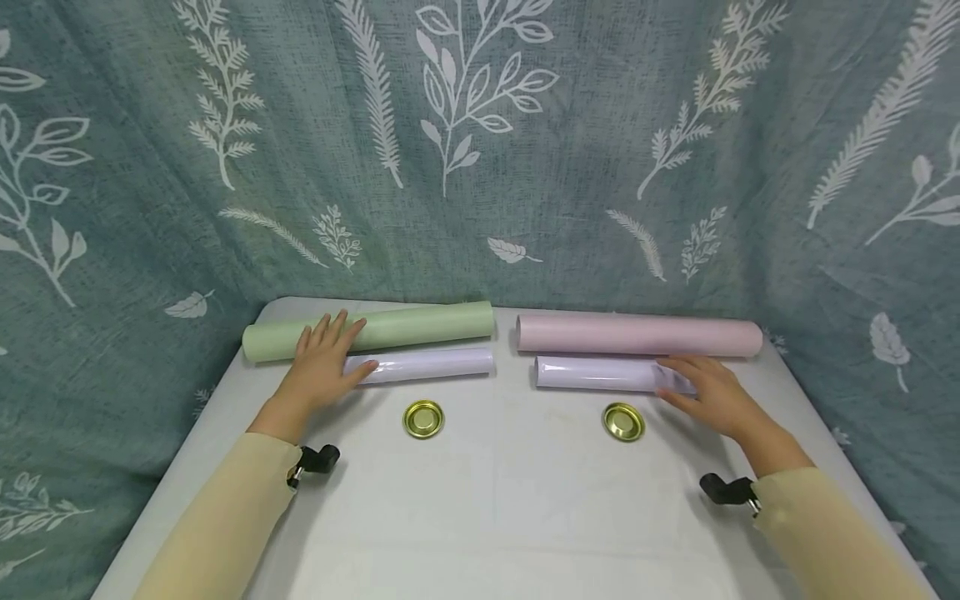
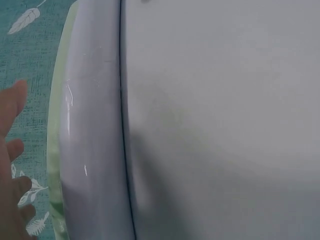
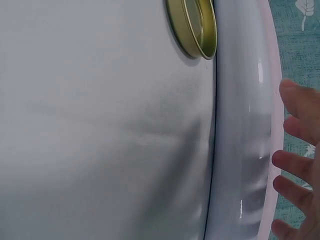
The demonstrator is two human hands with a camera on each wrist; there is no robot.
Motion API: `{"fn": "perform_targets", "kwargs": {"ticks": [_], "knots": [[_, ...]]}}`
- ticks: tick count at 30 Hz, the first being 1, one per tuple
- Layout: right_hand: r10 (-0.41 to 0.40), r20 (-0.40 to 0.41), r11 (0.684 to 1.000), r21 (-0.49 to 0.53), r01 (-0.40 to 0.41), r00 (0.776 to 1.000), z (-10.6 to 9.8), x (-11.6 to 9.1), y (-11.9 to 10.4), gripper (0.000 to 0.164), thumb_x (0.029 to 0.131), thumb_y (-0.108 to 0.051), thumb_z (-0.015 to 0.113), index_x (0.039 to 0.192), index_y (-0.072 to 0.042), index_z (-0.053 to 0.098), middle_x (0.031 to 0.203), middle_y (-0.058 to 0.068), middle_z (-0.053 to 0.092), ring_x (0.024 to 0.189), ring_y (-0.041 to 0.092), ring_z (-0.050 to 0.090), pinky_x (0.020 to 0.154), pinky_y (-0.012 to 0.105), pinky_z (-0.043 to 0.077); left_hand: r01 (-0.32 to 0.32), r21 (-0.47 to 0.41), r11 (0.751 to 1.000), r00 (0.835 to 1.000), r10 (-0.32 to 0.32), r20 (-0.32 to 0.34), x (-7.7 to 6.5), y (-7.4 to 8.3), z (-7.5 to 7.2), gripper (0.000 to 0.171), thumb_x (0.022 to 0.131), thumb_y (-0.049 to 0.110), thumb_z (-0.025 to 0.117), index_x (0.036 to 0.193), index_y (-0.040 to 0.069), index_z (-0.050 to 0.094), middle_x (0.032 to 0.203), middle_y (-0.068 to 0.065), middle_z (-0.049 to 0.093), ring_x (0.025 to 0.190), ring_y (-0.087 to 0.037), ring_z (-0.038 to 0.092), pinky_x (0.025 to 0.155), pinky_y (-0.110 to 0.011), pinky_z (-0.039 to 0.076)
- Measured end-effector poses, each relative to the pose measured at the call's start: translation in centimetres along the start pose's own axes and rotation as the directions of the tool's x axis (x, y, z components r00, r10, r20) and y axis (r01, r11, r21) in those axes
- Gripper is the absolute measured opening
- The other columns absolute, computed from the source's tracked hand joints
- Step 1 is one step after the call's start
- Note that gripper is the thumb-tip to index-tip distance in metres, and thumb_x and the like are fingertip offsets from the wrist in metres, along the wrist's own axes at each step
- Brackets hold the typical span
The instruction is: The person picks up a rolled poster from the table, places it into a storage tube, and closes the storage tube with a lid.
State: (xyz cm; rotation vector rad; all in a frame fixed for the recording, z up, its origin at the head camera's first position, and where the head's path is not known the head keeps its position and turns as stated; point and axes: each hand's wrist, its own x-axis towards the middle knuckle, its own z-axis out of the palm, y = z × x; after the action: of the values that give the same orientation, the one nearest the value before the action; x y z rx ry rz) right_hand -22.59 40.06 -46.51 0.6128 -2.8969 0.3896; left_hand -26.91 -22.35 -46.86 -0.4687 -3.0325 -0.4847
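My left hand (image 1: pixel 321 371) hovers at or touches the left end of a glossy pale lavender roll (image 1: pixel 427 364), fingers spread towards a longer green roll (image 1: pixel 420 325) behind it. Whether it makes contact I cannot tell. In the left wrist view that lavender roll (image 2: pixel 95 120) runs lengthwise beside the fingers. On the other side, my right hand (image 1: pixel 712 392) is over the right end of a second lavender roll (image 1: pixel 592 373), its fingers apart and gripping nothing. A pink roll (image 1: pixel 637 335) lies behind that one. The right wrist view shows the fingers beside the lavender roll (image 3: pixel 240 125).
Two shallow round gold lids, a left lid (image 1: pixel 423 418) and a right lid (image 1: pixel 623 422), lie in front of the rolls. They rest on a white table (image 1: pixel 495 517). A green leaf-patterned curtain (image 1: pixel 570 208) hangs close behind the table and along its sides.
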Motion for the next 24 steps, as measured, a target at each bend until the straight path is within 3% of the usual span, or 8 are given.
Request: {"fn": "perform_targets", "kwargs": {"ticks": [9,18,24], "knots": [[-0.006,-0.029,1.0,0.03,0.007,1.0,0.3,1.4,0.2,0.053,0.091,-0.032,0.075,0.133,-0.002,0.062,0.134,0.026,0.057,0.125,0.05,0.047,0.101,0.067,0.034,0.014,-0.042,0.999,1.0,-0.014,-0.017,2.8,0.1,0.5,0.078,0.1,0.06,0.047,0.16,0.017,0.025,0.165,-0.02,0.013,0.151,-0.044,0.004,0.118,-0.063,-0.001],[-0.007,-0.02,0.997,0.078,0.008,1.0,0.5,2.4,-0.4,0.047,0.092,-0.028,0.074,0.129,-0.001,0.065,0.13,0.025,0.06,0.123,0.049,0.049,0.103,0.066,0.033,0.063,-0.03,0.998,0.996,-0.061,0.06,4.9,-0.4,-0.3,0.075,0.102,0.055,0.047,0.161,0.016,0.022,0.164,-0.023,0.015,0.15,-0.046,0.007,0.118,-0.064,-0.001],[0.033,0.012,0.995,0.098,-0.034,0.999,0.9,3.0,-0.4,0.049,0.093,-0.033,0.073,0.129,-0.001,0.065,0.131,0.024,0.06,0.124,0.047,0.048,0.104,0.064,0.033,0.041,-0.045,0.998,0.996,-0.037,0.081,5.7,-1.5,-0.4,0.074,0.101,0.056,0.047,0.159,0.016,0.026,0.163,-0.024,0.018,0.149,-0.046,0.013,0.117,-0.066,0.002]]}}
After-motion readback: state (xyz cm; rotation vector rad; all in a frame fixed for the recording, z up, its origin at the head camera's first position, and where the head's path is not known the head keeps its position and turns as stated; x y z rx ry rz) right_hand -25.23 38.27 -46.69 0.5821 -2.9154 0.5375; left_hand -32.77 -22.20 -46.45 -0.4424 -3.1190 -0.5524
